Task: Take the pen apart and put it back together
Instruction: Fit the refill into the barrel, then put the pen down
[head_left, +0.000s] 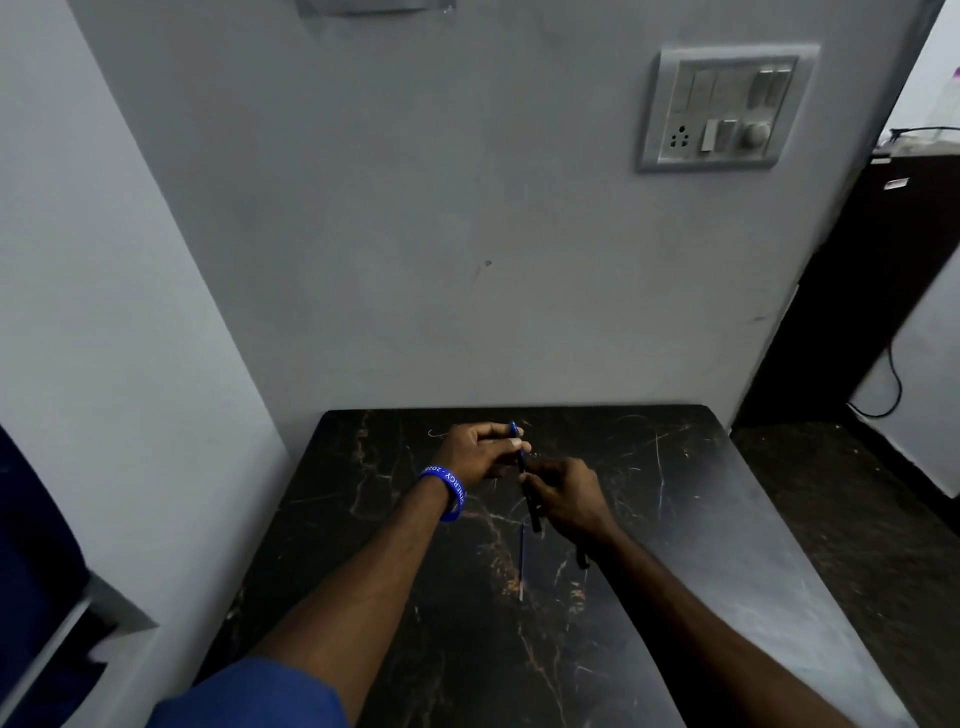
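Note:
Both hands hold the pen above the far middle of the black marble table. My left hand, with a blue wristband, pinches the pen's blue upper end. My right hand grips the dark pen barrel, which slants down toward me. A thin blue refill lies on the table just below the hands. A small dark pen part lies beside my right wrist, partly hidden by the arm.
A grey wall stands right behind the table, with a switch panel high on the right. A dark cabinet and a cable are at the right. A blue chair sits at the left edge.

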